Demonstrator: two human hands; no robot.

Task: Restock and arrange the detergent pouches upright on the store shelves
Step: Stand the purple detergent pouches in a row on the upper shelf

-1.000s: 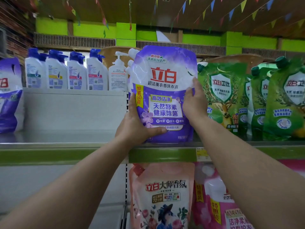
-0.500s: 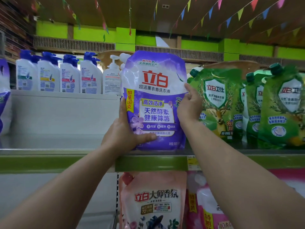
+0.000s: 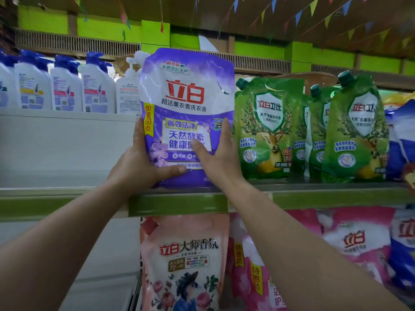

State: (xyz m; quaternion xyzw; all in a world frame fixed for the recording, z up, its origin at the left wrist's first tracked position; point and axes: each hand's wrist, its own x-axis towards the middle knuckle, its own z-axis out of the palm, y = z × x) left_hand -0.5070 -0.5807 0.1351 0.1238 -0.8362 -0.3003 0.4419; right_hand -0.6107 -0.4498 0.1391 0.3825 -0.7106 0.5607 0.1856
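Upright between 2 hands (image 3: 179, 162), purple detergent pouch (image 3: 186, 104) on shelf (image 3: 314, 196).

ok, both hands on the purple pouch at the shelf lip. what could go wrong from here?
1. The purple pouch stands at the very front edge of the shelf. If the left hand and right hand let go now, this soft pouch may slump forward and fall.
2. The green pouches sit right beside it; sliding it back or sideways could nudge them over.
3. A white pump bottle stands behind its upper left corner and could get bumped.
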